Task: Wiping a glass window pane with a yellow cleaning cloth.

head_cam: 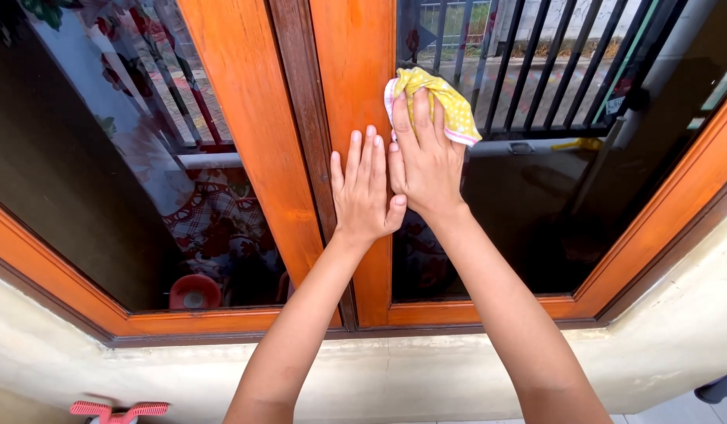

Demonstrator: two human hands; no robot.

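My right hand [423, 165] presses a yellow dotted cloth with a pink edge [442, 102] against the dark glass pane [528, 212] of the right window sash, next to its orange wooden frame [356, 71]. My left hand [365, 188] lies flat with fingers spread on that wooden frame, just left of my right hand and touching it at the thumb. The cloth sits under my right fingertips and bunches out to the upper right.
The left sash has a dark glass pane [128, 157] reflecting flowered fabric. Black metal bars [536, 63] show behind the right glass. A pale plaster sill [395, 377] runs below the window. A pink handled object [118, 410] lies at the lower left.
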